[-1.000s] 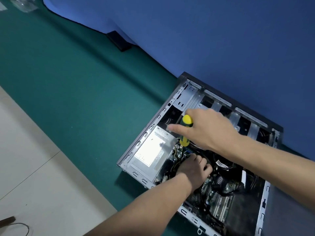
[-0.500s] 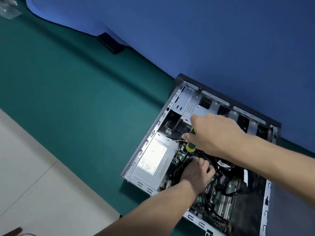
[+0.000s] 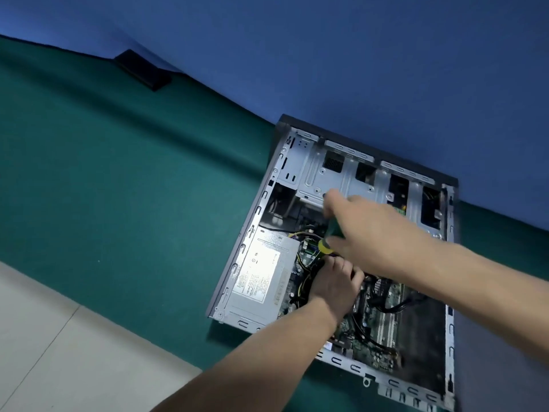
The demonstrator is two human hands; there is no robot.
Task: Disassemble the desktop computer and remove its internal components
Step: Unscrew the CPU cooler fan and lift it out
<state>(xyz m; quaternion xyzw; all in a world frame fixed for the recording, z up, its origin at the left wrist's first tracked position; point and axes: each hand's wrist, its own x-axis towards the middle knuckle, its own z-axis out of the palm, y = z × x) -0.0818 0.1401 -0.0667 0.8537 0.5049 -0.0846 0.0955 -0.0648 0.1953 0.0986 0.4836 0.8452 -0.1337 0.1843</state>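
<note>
Lying open on its side, the computer case (image 3: pixel 255 221) shows a silver power supply (image 3: pixel 261 278). The right hand (image 3: pixel 365 233) grips a green-yellow screwdriver (image 3: pixel 329 237); the left hand (image 3: pixel 335 282) curls among cables, grip apparently unclear.

Power supply (image 3: pixel 261 278) label printed, text too small to read.

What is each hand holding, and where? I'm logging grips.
Right hand grips the screwdriver by its green-yellow handle. Left hand reaches among the cables; its hold cannot be told.

Power supply (image 3: pixel 261 278) sits in the case (image 3: pixel 255 209) — left of the motherboard (image 3: pixel 377 331).
</note>
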